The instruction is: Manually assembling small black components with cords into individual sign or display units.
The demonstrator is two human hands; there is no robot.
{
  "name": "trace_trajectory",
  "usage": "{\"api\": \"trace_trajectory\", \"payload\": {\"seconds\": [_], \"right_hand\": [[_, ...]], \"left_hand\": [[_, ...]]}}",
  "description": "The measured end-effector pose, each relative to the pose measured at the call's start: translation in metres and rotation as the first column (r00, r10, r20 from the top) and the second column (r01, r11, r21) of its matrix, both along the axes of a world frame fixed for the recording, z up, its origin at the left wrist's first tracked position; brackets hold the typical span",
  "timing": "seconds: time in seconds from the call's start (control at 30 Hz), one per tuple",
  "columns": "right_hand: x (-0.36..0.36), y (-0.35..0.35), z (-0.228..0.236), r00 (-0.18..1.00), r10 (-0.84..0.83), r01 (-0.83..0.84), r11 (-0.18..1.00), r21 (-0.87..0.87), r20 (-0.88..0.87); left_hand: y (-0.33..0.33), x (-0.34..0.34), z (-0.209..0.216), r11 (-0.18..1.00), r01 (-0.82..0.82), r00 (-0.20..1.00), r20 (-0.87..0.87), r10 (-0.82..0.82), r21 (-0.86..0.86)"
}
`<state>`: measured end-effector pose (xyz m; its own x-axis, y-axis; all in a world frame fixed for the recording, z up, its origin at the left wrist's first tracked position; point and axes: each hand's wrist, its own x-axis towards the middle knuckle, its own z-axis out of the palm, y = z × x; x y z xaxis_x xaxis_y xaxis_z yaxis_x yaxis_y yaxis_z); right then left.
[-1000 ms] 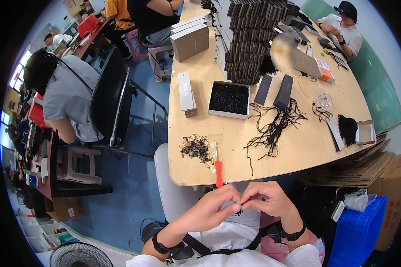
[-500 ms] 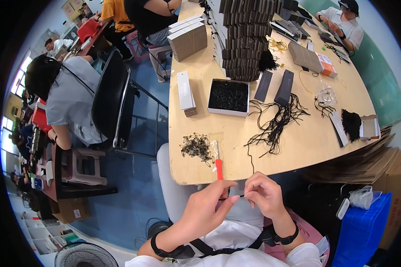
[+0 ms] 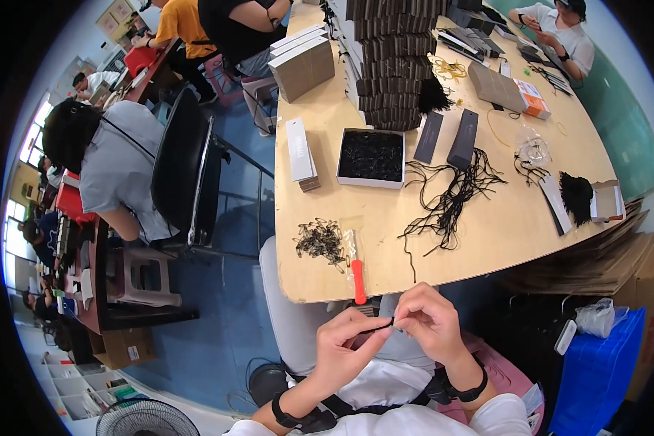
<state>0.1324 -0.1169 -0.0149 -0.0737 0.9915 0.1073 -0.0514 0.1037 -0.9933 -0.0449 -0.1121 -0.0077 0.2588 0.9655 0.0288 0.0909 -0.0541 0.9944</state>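
Note:
In front of the table's near edge, my left hand (image 3: 345, 350) pinches a thin black cord (image 3: 376, 329) between thumb and fingers. My right hand (image 3: 429, 321) meets it from the other side, thumb and fingertips closed on the cord's other end. A small dark bit sticks up at the right fingertips; its shape is too small to make out. Close beyond my hands, a tool with a red handle (image 3: 358, 283) lies in a clear sleeve over the table edge. Beside it is a pile of small safety pins (image 3: 320, 241). A tangle of black cords (image 3: 450, 207) lies to the right.
On the wooden table (image 3: 327, 287) stand a white box of small black pieces (image 3: 372, 156), two dark tags (image 3: 463, 139) and a tall stack of grey card bundles (image 3: 392, 65). A blue bag (image 3: 596, 378) is at lower right. Co-workers sit left and far right.
My left hand has turned and lowered slightly, and more of the cord shows between my hands. The view has shifted a little. The far-right person's hands have moved.

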Motion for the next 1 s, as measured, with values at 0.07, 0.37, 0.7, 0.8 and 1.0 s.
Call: {"api": "trace_trajectory", "payload": {"seconds": [0.07, 0.37, 0.7, 0.8, 1.0], "right_hand": [[0.002, 0.001, 0.008, 0.994, 0.055, -0.065, 0.991, -0.115, -0.090], [-0.004, -0.005, 0.005, 0.910, 0.181, -0.290, 0.921, -0.260, -0.373], [-0.016, -0.001, 0.018, 0.967, 0.059, -0.121, 0.963, 0.243, 0.247], [-0.011, 0.000, 0.023, 0.898, -0.045, -0.147, 0.907, 0.395, 0.437], [-0.006, 0.000, 0.030, 0.805, -0.115, -0.206, 0.866, 0.456, 0.582]], "left_hand": [[0.001, -0.002, 0.000, 0.996, 0.031, 0.999, 0.023, -0.029, -0.083], [0.003, -0.012, -0.017, 0.723, 0.459, 0.734, 0.679, 0.020, -0.517], [0.001, -0.009, -0.011, 0.799, 0.381, 0.708, 0.703, 0.072, -0.466], [0.006, -0.014, -0.002, 0.864, 0.318, 0.808, 0.589, -0.033, -0.389], [0.002, -0.016, 0.003, 0.962, 0.144, 0.921, 0.387, -0.044, -0.233]]}}
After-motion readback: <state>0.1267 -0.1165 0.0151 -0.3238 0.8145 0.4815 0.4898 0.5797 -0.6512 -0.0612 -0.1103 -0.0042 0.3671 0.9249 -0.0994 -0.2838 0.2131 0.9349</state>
